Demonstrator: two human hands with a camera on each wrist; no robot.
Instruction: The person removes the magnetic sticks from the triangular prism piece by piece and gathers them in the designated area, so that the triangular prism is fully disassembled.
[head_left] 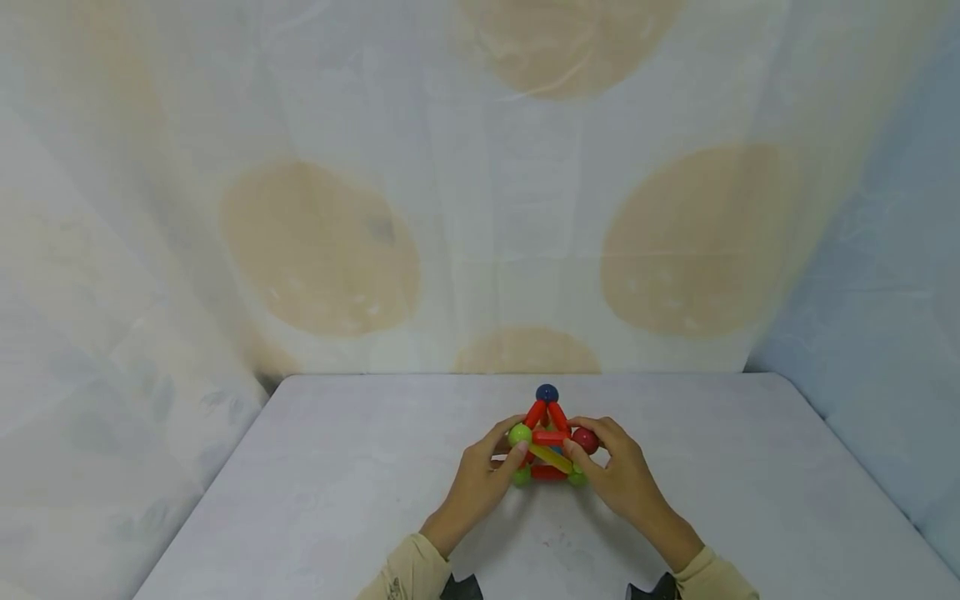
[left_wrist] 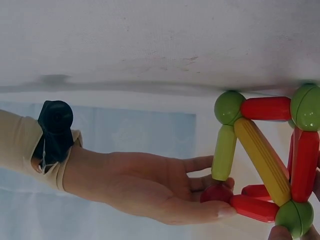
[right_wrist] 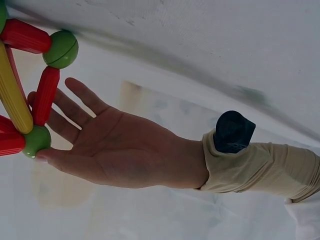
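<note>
A toy structure (head_left: pixel 551 446) of red, yellow and green rods joined by balls stands on the pale table (head_left: pixel 337 475), with a dark blue ball (head_left: pixel 547 392) at its top. My left hand (head_left: pixel 504 452) holds its left side, thumb against a green ball (right_wrist: pixel 37 141), fingers (right_wrist: pixel 85 97) reaching behind a red rod (right_wrist: pixel 46 95). My right hand (head_left: pixel 590 458) holds the right side, pinching a red ball (left_wrist: pixel 217 192) between thumb and fingers. A yellow rod (left_wrist: pixel 262 160) runs diagonally across the near face. Each wrist view shows the opposite hand.
A white cloth with large tan spots (head_left: pixel 322 250) hangs behind the table and along the left. A bluish cloth (head_left: pixel 885 292) closes off the right side. The table's rounded far corners lie at the cloth's foot.
</note>
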